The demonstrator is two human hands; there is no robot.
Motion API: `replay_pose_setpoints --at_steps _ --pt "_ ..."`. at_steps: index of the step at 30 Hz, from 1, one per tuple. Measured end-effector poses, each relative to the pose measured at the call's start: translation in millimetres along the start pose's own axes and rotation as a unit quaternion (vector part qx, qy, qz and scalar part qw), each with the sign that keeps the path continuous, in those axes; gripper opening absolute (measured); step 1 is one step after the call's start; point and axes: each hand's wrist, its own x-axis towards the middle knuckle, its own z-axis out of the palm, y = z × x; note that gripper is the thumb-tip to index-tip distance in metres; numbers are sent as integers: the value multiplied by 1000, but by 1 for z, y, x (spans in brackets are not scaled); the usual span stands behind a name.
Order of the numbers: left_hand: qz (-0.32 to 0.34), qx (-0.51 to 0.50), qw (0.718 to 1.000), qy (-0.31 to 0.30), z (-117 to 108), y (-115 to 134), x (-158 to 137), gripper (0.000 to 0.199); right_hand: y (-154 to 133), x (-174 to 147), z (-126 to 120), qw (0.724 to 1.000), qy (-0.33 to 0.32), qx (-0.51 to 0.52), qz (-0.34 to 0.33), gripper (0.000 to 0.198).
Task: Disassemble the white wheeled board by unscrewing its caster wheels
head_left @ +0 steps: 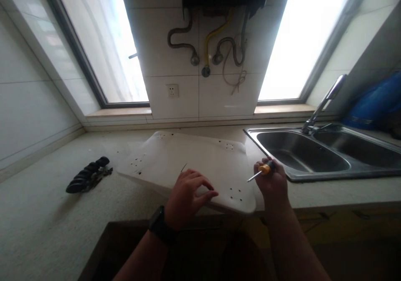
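Note:
My right hand (272, 180) is wrapped round a screwdriver (265, 169) with a yellow and black handle, its metal shaft pointing left past the panel's right edge. A white panel (188, 153) with rounded corners and groups of small holes near them lies on the counter, its near side at the counter's front edge. Over the panel's near edge, my left hand (189, 191) has its thumb and forefinger nearly closed together on a tiny dark thing at the fingertips, too small to name. A black watch sits on the left wrist. A thin dark sliver (184, 167) shows behind that hand.
Black ribbed pieces in a row (87, 175), with small dark bits beside them, lie on the counter (40, 214) at left. A double steel sink (266, 153) with a tap (326, 101) is at right, near a blue object (376, 103). Pipes and a socket (172, 90) are on the wall.

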Motion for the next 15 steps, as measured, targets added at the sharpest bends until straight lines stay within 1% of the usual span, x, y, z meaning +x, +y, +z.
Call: replay_pose_setpoints --at_steps 3,6,9,12,13,15 --pt "-4 -31 999 34 -6 5 0 14 5 0 -13 999 12 15 41 10" --pt "6 -42 997 58 -23 8 -6 9 8 -1 -23 997 19 26 76 9" --pt "35 -29 995 84 -50 10 -17 7 9 -2 -27 995 28 21 98 11" --pt "73 20 993 95 -84 8 -29 11 11 -3 -27 993 25 0 116 15" --pt "74 45 991 106 -95 5 -32 13 11 -4 -26 992 22 -8 123 17" --pt "51 107 981 151 -120 -4 -39 13 12 -5 -25 991 14 -21 135 20"
